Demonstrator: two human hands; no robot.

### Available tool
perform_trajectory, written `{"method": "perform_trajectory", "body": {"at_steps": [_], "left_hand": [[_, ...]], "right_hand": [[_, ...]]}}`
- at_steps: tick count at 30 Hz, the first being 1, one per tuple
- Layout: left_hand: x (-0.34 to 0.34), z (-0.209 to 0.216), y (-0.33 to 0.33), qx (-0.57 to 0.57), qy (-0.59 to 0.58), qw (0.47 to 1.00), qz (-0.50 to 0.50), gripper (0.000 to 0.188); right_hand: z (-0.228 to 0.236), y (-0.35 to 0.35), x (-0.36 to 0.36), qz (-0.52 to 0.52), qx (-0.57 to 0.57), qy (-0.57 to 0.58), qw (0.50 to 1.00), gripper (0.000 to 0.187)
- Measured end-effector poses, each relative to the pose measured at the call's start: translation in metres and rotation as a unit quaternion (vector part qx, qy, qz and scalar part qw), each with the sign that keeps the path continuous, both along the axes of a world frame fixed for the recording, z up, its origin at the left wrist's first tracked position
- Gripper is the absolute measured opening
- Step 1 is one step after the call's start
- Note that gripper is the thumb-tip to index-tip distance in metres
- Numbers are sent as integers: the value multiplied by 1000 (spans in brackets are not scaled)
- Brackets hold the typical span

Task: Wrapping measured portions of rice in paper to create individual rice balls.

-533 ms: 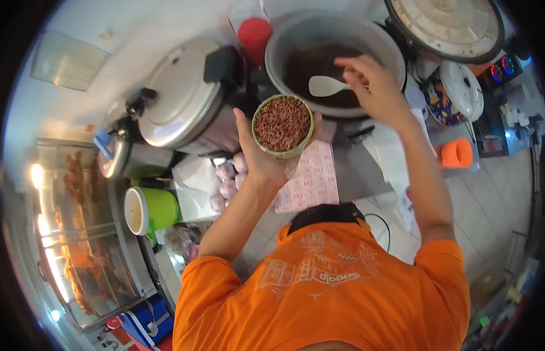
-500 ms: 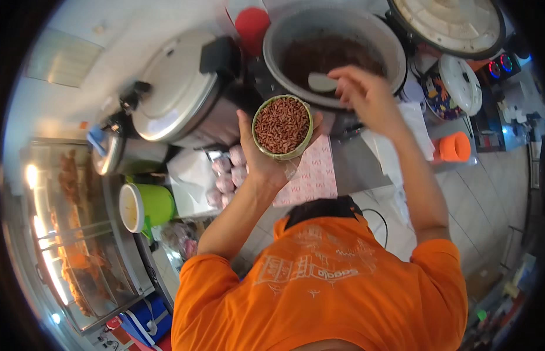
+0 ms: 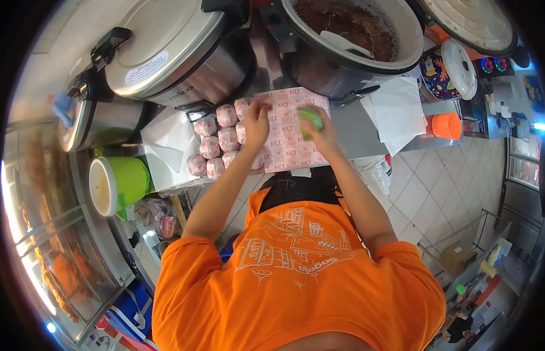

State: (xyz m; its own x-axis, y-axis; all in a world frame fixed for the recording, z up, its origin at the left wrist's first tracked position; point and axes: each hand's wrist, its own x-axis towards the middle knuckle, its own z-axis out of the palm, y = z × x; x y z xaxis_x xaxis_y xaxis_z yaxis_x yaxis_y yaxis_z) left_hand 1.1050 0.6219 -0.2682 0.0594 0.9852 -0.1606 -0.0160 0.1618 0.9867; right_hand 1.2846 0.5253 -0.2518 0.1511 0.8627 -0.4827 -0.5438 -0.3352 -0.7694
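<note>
The green bowl [image 3: 308,121] is in my right hand [image 3: 323,138], turned on its side or over just above the printed pink-and-white wrapping paper [image 3: 287,137]; its inside is hidden and the rice is out of sight. At the paper's left edge, my left hand [image 3: 258,124] has its fingers curled together and seems to pinch the sheet. Several paper-wrapped balls [image 3: 228,139] sit in rows beside my left hand. Beyond the paper stands an open cooker [image 3: 319,67] of reddish-brown rice [image 3: 331,17], a white rice paddle [image 3: 347,44] lying in it.
A lidded rice cooker [image 3: 167,47] stands at the far left. The lime-green bucket [image 3: 129,182] is near the counter's left end. White sheets [image 3: 395,114] and an orange cup [image 3: 446,126] lie to the right. A glass display case [image 3: 56,234] borders the left.
The bowl has passed from my left hand to my right and tipped from upright down over the paper. My left hand has moved to the paper's edge. The paddle shows in the cooker.
</note>
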Motion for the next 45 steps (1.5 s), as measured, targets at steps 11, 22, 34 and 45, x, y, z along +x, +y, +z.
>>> {"method": "perform_trajectory", "body": {"at_steps": [11, 22, 34, 45], "left_hand": [[-5, -50, 57, 256, 602, 636, -408, 52], [-9, -61, 57, 316, 601, 622, -389, 35], [-7, -53, 36, 227, 529, 760, -302, 15], [15, -34, 37, 203, 460, 827, -252, 31]], "right_hand": [[-19, 26, -36, 319, 63, -715, 619, 75], [-23, 40, -23, 396, 107, -707, 576, 74], [-2, -7, 94, 221, -18, -692, 687, 78], [-7, -2, 82, 186, 107, -763, 609, 58]]}}
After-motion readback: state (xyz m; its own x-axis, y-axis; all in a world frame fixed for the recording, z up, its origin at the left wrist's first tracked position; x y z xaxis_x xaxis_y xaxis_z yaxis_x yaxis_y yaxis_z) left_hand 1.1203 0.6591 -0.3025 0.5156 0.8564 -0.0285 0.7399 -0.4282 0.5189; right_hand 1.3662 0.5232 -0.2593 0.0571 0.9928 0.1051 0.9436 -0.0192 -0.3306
